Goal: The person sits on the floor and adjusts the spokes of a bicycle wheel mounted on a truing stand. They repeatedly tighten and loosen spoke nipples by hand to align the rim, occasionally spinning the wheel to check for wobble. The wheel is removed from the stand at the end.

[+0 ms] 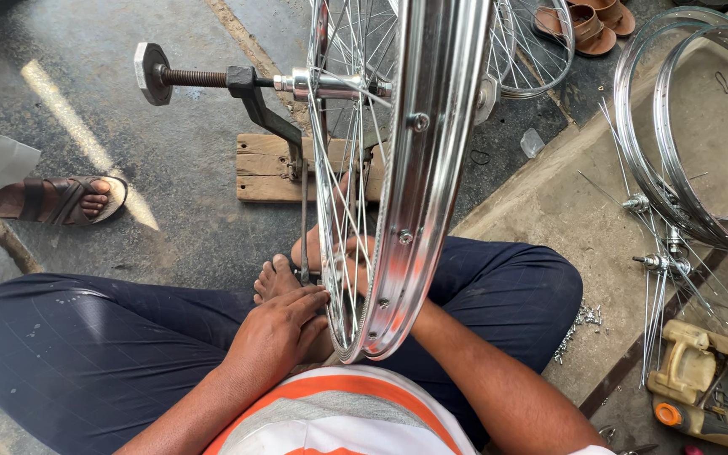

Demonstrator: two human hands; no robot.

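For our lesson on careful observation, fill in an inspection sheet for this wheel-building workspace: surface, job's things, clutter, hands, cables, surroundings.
Surface: concrete floor, dark and stained; paler slab to the right.
Job's things: spoked wheel upright, its axle in a metal stand fixed to a wooden block.
Clutter: loose spokes with hubs, bare rims, small metal bits, yellow container of tools.
Hands: left hand against the spokes at the wheel's bottom; right hand behind the spokes, grip unclear.
Cables: nothing seen.
Surroundings: another person's sandalled foot at left; a pair of sandals at top.
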